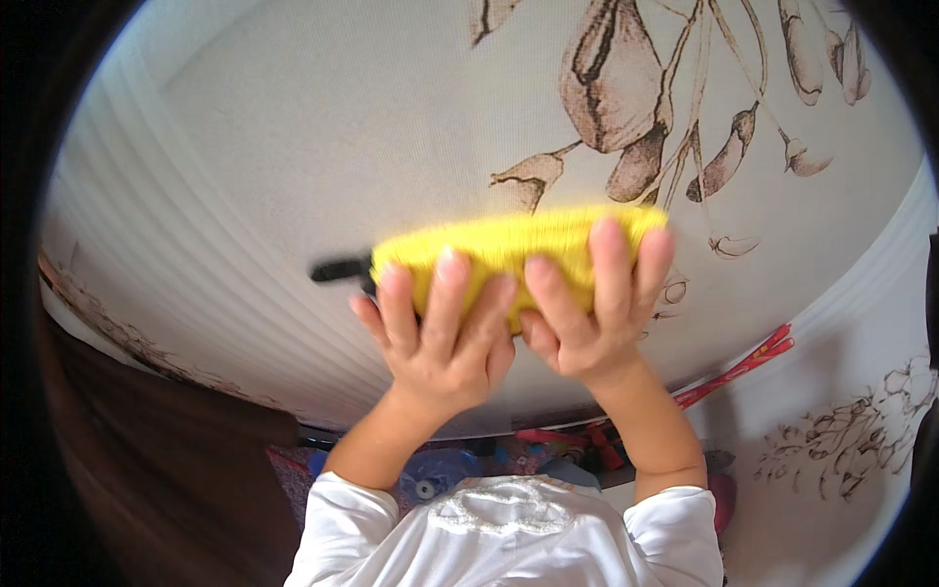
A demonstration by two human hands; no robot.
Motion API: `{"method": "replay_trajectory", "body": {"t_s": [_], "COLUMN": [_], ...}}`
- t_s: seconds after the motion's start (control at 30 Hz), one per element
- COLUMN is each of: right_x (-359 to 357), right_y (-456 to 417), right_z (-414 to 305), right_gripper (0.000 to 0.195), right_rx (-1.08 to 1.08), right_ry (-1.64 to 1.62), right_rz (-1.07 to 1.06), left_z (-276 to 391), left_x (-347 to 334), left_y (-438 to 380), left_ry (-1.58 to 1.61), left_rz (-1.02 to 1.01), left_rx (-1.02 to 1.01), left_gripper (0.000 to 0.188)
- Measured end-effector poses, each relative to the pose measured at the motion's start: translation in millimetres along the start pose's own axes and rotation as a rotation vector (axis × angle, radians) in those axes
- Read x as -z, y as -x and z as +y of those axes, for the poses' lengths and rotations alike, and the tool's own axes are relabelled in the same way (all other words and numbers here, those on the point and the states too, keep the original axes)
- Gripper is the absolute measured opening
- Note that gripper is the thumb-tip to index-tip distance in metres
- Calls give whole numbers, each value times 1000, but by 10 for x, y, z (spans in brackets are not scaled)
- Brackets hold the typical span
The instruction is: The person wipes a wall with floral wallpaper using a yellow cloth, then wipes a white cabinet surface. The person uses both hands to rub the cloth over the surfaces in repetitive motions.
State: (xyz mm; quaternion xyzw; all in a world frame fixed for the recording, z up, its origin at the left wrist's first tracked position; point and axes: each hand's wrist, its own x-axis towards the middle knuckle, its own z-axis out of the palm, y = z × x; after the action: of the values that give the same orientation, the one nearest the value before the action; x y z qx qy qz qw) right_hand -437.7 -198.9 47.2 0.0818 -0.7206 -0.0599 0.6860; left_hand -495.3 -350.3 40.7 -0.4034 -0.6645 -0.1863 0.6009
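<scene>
Both of my hands hold a yellow ribbed knitted or cord-like bundle (pixel 506 238) in front of me, over a pale surface printed with brown flower stems (pixel 330 147). My left hand (pixel 440 330) spreads its fingers over the bundle's left half. My right hand (pixel 598 308) grips its right half, fingertips reaching the upper edge. A black piece (pixel 341 269) sticks out from the bundle's left end; it is blurred, and I cannot tell what it is. My palms and the underside of the bundle are partly hidden.
Dark brown cloth (pixel 161 418) hangs at the lower left. A red strip-like item (pixel 737 367) lies along the pale surface's edge at right. Beyond that edge are a blue translucent item (pixel 440 469) and several red and black things. A pale flower-printed surface (pixel 829 411) stands at lower right.
</scene>
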Motion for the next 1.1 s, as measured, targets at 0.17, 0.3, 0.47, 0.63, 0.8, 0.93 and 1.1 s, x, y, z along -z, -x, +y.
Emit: {"method": "replay_trajectory", "body": {"t_s": [0.17, 0.3, 0.47, 0.63, 0.8, 0.93, 1.1], "right_x": [20, 1, -41, -24, 22, 20, 99], "right_y": [896, 514, -37, 571, 1518, 1323, 555], "right_z": [-197, -114, -52, -171, -527, -482, -441], "right_gripper": [38, 37, 34, 34, 36, 35, 29], "right_rx": [8, -8, -76, -40, -117, -135, -146], "right_ry": [45, 37, 16, 58, 29, -4, 119], "right_rz": [-57, -39, 27, -28, -145, -106, -21], "left_z": [134, 73, -70, 31, 153, 113, 7], "left_x": [-89, -41, 19, -16, -164, -143, -58], "left_y": [793, 458, -133, 437, 1346, 1154, 524], "left_ry": [-14, 5, 10, 77, 53, 62, 119], "left_rz": [-60, -74, -36, -79, -99, -111, -46], "left_rx": [-93, -74, -119, -59, -159, -153, -48], "left_gripper": [36, 36, 37, 37, 31, 30, 31]}}
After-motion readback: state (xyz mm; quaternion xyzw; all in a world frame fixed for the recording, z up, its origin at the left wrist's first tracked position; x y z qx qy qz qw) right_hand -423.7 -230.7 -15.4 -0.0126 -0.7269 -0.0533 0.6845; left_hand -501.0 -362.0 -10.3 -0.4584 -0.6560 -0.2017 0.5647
